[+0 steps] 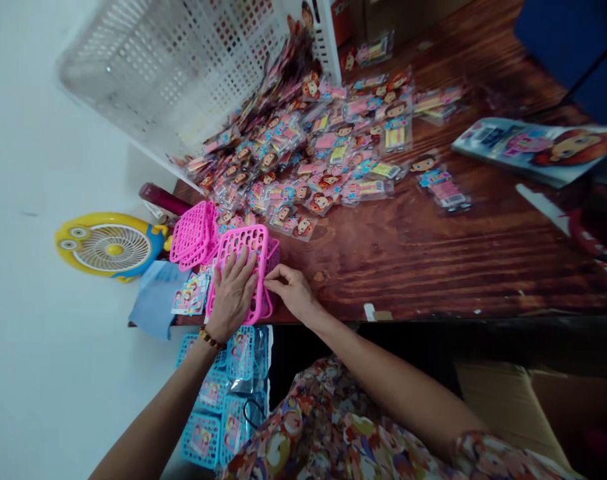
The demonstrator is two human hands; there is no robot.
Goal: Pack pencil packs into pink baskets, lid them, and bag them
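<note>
A pink plastic basket (272, 257) with a pink lattice lid (256, 233) on top stands at the table's near left edge. My left hand (232, 293) lies flat on the lid with its fingers stretched out. At the basket's right side, my right hand (296, 292) is closed, its thumb and forefinger pinching the edge of the lid. Several more pink lattice pieces (193, 233) are stacked just left of the basket. Printed cards (190, 295) with cartoon figures lie beside my left hand. What is inside the basket is mostly hidden.
A white crate (153, 87) lies tipped, with many small cartoon-printed packets (328, 153) spilling onto the wooden table (433, 260). A yellow fan (108, 247) stands at left. Blue baskets (202, 437) sit below the table edge. A larger printed pack (533, 147) lies at right.
</note>
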